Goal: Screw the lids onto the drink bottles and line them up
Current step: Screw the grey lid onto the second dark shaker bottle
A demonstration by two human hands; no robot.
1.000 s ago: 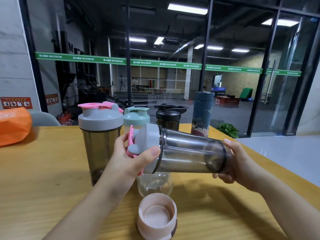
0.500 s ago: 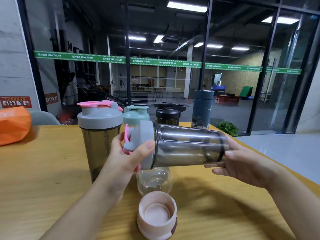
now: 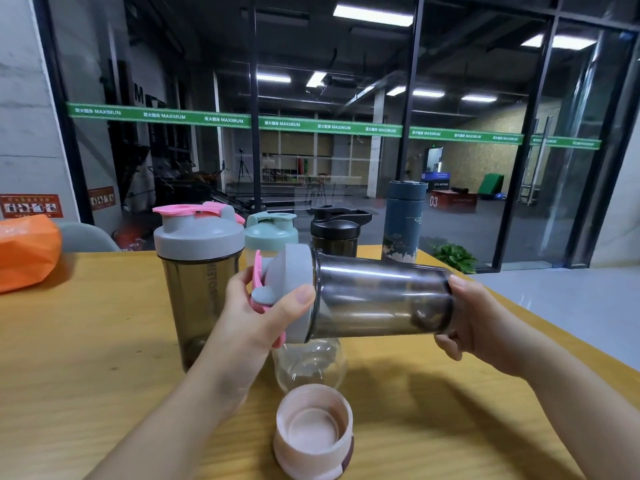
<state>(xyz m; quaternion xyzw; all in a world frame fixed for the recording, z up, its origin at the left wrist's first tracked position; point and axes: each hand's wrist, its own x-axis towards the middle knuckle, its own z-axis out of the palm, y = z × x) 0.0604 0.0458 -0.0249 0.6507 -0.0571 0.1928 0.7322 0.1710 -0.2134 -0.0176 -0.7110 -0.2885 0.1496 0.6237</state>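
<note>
A smoky shaker bottle [image 3: 377, 299] lies sideways in the air above the table. My left hand [image 3: 256, 317] grips its grey lid [image 3: 291, 292] with the pink flip cap. My right hand [image 3: 474, 323] holds the bottle's base. Below it stands a clear open bottle [image 3: 310, 365], and a pink lid [image 3: 313, 431] lies upside down near the front edge. Behind stand a tall grey-lidded shaker [image 3: 199, 271], a mint-lidded bottle [image 3: 271, 233], a black-lidded bottle [image 3: 335, 232] and a dark blue flask [image 3: 403, 221].
The wooden table [image 3: 86, 341] ends on the right with a slanted edge. An orange bag [image 3: 26, 252] lies at the far left, a grey chair back [image 3: 85, 237] behind it. A glass wall stands beyond the table.
My right hand has shifted its hold from beneath the bottle's base to round its end. The bottle stays sideways, a little higher, with my left hand on the lid.
</note>
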